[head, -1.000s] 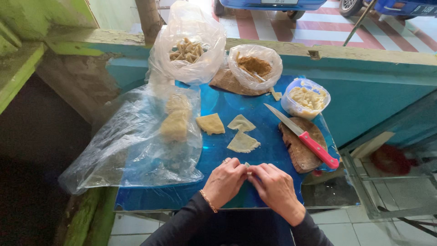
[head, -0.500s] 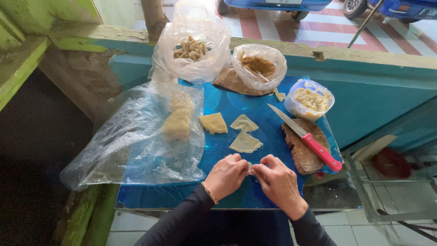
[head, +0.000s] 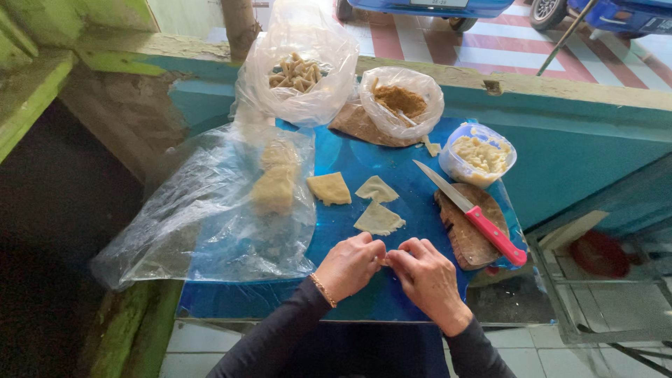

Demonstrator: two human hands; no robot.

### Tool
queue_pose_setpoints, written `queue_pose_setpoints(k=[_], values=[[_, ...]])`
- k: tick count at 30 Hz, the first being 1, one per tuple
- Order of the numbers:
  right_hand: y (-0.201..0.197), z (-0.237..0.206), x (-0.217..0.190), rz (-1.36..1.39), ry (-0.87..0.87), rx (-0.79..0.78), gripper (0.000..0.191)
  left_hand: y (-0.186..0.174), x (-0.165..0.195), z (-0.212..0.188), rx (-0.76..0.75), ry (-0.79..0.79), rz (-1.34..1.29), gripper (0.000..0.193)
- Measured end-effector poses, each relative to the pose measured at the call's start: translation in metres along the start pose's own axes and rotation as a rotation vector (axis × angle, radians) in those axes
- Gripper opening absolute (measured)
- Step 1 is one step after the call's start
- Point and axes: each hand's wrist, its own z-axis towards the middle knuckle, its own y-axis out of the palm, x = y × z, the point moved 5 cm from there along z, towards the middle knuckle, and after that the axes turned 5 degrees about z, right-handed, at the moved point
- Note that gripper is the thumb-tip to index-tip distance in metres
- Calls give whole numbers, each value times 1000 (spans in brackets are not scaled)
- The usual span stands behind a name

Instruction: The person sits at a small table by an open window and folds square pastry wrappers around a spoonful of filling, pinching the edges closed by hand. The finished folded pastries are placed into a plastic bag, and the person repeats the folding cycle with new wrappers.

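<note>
Both hands meet at the near edge of the blue table top (head: 392, 175). The left hand (head: 350, 266) and the right hand (head: 427, 276) are curled in, fingertips pinched together on a small piece of dough (head: 384, 261) that barely peeks out between them; its shape cannot be made out. Just beyond the knuckles lie three flat dough pieces (head: 378, 218), pale and cut in rough triangles and a square, spread toward the middle of the table. To the right, a knife with a red handle (head: 470, 213) rests across a brown wooden board (head: 465, 234), blade pointing far and left. Past it sits a clear tub of pale filling (head: 477, 154). At the far edge, a clear bag of brown filling (head: 400, 101) stands open, and left of it a bag of shaped pastries (head: 295, 70). On the left, a big loose plastic sheet (head: 210, 210) covers lumps of dough (head: 274, 183).
</note>
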Motion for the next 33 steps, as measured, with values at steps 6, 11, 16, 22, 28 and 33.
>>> queue_pose_setpoints(k=[6, 11, 16, 22, 28, 33], values=[[-1, 0, -6, 34, -47, 39, 16, 7, -6, 5, 34, 26, 126, 7], [3, 10, 3, -3, -78, -27, 18, 4, -9, 3, 91, 47, 13, 18], [5, 16, 0, -15, -100, -14, 22, 7, -15, 8, 152, -16, 50, 7], [-5, 58, -1, -58, -120, -40, 10, -11, -22, 5, 324, -169, -119, 10], [-59, 168, 10, -99, -316, 611, 15, -31, -13, -1, 394, -70, 257, 13], [-19, 312, 36, -77, -347, 565, 26, -20, -24, 5, 264, -120, 398, 13]])
